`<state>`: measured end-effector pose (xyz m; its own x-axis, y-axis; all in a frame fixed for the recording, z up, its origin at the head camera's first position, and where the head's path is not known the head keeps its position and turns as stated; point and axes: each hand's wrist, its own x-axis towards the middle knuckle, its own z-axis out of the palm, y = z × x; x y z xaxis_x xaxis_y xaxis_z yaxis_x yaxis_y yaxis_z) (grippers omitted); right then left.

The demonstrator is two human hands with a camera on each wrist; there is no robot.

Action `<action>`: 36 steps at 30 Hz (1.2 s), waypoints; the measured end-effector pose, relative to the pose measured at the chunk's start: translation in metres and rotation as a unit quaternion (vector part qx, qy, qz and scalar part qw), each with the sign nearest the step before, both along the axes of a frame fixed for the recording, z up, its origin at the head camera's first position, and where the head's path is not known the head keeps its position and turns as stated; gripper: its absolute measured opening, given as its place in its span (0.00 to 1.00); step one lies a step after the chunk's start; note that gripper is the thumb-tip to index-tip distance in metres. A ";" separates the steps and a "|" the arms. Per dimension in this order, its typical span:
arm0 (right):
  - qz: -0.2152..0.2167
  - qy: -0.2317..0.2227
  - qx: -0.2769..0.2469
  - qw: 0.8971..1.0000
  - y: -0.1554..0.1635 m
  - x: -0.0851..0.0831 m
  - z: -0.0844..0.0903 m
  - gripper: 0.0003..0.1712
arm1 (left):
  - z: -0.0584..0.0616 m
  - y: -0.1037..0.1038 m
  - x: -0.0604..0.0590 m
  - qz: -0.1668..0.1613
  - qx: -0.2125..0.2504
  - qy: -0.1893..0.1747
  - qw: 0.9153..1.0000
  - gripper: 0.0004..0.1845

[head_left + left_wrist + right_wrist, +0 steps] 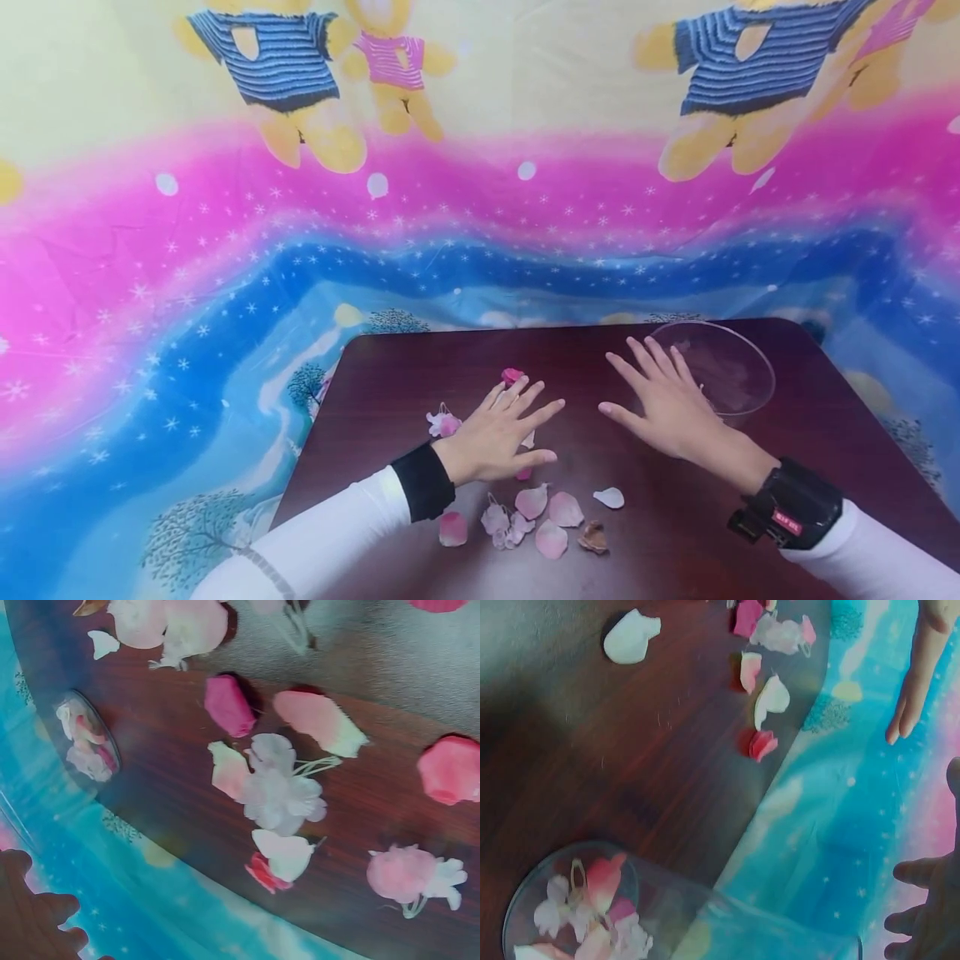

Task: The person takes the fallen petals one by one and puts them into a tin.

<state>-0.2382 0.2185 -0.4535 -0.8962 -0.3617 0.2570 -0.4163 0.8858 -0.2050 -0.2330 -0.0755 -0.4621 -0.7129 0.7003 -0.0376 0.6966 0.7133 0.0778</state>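
Palm down with spread fingers, my left hand (495, 433) hovers over scattered petals, holding nothing. Beyond its fingertips lies a small dark pink flower (512, 377). A pink-and-white flower bunch (444, 423) lies left of it. My right hand (667, 408), also flat with fingers spread, overlaps the near left side of a clear round container (773, 375). In the right wrist view the container holds pink and white petals (604, 885), and that hand (930, 907) shows at the lower right. Under the left wrist lie a deep magenta petal (229, 705) and a pale flower bunch (281, 787).
On the near part of the dark wooden table (697, 525) lie pink petals (551, 540), a white petal (609, 498), a brown dried petal (593, 538) and a pale flower cluster (495, 517). A printed cloth (450, 192) hangs behind the table's far edge.
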 end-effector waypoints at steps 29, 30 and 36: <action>0.066 -0.014 -0.034 0.997 -0.063 0.010 -0.054 0.45 | -0.020 -0.054 0.003 0.059 0.030 -0.001 0.998 0.40; 0.065 -0.020 -0.035 0.997 -0.064 0.008 -0.054 0.45 | -0.020 -0.055 0.002 0.059 0.034 -0.001 0.998 0.40; 0.064 -0.041 -0.035 0.996 -0.074 -0.014 -0.057 0.45 | -0.019 -0.059 -0.005 0.070 0.032 0.001 0.997 0.40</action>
<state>-0.2522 0.1447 -0.5101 -0.8629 -0.4579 0.2137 -0.5042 0.8087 -0.3030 -0.2378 -0.1344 -0.4810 -0.8043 0.5942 0.0042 0.5900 0.7977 0.1248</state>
